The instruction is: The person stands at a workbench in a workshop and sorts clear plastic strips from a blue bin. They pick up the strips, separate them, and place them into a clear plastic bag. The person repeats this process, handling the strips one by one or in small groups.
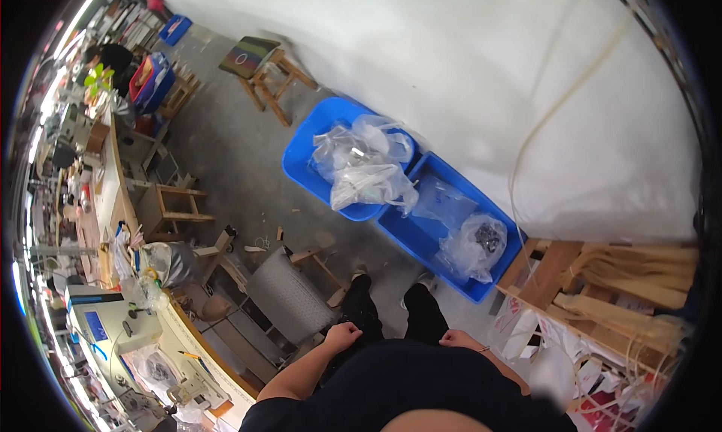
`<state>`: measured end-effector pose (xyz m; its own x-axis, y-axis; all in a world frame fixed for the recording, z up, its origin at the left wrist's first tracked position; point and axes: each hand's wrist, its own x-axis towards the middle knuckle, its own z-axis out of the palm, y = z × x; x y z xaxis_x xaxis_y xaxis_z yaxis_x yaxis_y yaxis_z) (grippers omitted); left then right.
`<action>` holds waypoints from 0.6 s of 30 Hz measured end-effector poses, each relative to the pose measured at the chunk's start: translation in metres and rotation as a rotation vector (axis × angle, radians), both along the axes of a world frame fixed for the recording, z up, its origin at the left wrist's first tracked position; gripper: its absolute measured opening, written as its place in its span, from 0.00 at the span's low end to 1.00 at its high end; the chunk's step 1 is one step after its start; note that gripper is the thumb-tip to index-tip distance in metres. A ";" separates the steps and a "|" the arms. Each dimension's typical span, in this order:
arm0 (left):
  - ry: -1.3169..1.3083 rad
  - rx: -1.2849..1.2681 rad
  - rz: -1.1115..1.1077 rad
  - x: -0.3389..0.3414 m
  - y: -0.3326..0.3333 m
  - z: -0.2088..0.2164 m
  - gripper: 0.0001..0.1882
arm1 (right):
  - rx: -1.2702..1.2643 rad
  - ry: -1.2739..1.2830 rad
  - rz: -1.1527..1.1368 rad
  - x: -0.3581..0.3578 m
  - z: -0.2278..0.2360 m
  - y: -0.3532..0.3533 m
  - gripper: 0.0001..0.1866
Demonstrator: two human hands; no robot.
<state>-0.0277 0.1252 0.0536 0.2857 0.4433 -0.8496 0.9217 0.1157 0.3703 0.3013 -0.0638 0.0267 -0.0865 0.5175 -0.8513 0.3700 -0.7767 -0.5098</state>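
The left hand (344,336) and right hand (456,339) are hanging apart, curling loosely; whether either is holding anything, I cannot tell. Clear plastic bags (368,185) are already sitting in the blue tub (299,157) and rectangular blue bin (421,240) ahead, untouched; remaining work isn't showing.

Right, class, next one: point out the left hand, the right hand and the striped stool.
Left hand (343,336): head view, on the back of the hand.
Right hand (454,339): head view, on the back of the hand.
Striped stool (252,54): head view, on its seat.
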 end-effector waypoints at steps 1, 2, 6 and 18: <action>-0.001 -0.006 0.034 -0.002 0.010 0.002 0.15 | 0.009 0.027 0.026 0.002 0.000 0.009 0.14; -0.019 -0.005 0.026 -0.007 0.017 0.001 0.15 | 0.016 0.055 0.050 0.002 0.000 0.020 0.14; -0.033 -0.066 -0.001 -0.036 0.050 -0.005 0.14 | -0.088 0.084 0.045 -0.023 0.006 0.050 0.12; 0.428 0.132 0.097 -0.129 0.158 -0.110 0.26 | -0.328 0.370 -0.010 -0.070 -0.019 0.127 0.12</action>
<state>-0.1564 0.2832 -0.0563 -0.1265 0.5633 -0.8165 0.9822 0.1863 -0.0236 0.2314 0.0627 0.0077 -0.4101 0.2301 -0.8825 0.2023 -0.9206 -0.3340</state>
